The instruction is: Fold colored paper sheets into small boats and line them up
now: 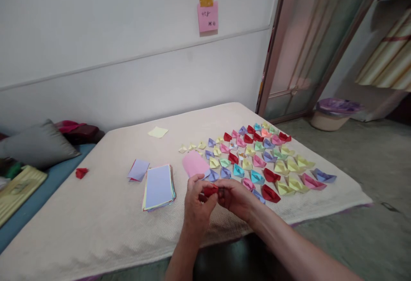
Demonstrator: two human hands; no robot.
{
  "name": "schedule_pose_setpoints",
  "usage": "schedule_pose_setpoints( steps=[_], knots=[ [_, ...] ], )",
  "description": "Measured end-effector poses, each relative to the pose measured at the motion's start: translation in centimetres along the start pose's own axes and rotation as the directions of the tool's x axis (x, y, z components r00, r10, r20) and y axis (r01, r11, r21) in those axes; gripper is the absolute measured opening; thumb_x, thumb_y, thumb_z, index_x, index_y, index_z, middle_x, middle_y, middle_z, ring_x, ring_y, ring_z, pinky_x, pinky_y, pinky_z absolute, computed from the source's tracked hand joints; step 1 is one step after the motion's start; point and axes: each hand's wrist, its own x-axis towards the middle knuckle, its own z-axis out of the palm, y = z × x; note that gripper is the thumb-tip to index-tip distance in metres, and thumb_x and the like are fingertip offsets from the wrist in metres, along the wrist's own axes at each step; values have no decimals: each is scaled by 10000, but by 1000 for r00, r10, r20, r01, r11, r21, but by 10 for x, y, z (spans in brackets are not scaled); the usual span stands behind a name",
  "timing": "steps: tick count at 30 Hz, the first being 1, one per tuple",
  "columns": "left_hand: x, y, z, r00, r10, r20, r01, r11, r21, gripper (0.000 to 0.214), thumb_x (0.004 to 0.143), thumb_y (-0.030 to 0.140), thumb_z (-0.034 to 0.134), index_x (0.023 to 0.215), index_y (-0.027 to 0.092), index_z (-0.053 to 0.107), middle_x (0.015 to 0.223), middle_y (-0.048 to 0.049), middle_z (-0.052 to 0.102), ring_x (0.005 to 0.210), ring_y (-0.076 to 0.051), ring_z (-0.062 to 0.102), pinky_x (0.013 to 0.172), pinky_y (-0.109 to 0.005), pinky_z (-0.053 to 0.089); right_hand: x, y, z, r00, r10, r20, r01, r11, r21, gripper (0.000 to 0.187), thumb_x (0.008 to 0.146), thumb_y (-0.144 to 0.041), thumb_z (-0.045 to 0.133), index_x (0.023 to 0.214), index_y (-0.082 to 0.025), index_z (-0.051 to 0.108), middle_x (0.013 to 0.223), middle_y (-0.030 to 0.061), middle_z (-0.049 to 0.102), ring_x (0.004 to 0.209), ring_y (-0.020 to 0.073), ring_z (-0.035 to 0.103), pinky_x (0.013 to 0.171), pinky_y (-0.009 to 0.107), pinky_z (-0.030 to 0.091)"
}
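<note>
Between my two hands is a small piece of folded red paper (210,190), its shape partly covered by my fingers. My left hand (197,199) pinches it from the left with thumb and fingers. From the right, my right hand (236,197) grips the same paper, fingertips close to those of the left. Just behind my hands lies a pink paper sheet (194,164) on the cloth. Rows of folded paper boats (259,160) in red, yellow, blue, pink and green spread beyond and to the right of my right hand.
A stack of coloured paper (159,187) lies left of my hands, beside a few smaller lilac sheets (138,170). Farther off are a pale yellow sheet (158,132) and a red folded paper (81,173). The cloth-covered table (105,212) meets a white wall; a bin (334,114) stands right.
</note>
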Motion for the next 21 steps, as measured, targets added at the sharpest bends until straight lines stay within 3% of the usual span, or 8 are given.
schedule_pose_setpoints(
  steps=[8,16,21],
  knots=[
    [1,-5,-2,1000,22,6,-22,1000,0,138,723,119,597,814,205,656,1131,-71,525,865,-175,573,649,-247,461,1,-4,-2,994,104,-26,-103,994,29,53,660,-81,617,633,-105,656,499,-18,594,414,37,486,401,138,364],
    [1,-11,-4,995,97,-33,-95,994,52,189,725,105,595,849,224,673,1101,-78,562,1012,-223,543,831,-325,451,1,-3,-3,1000,21,-21,-21,999,-28,3,641,-114,665,641,-110,664,528,-15,613,441,36,470,402,135,336],
    [2,-13,-5,982,167,-89,-154,978,139,194,718,120,627,834,256,704,1054,-61,597,1001,-222,552,917,-359,397,0,-4,-3,998,-59,-1,59,991,-116,65,637,-164,690,626,-114,650,537,-17,592,459,45,450,418,164,294]
  ],
)
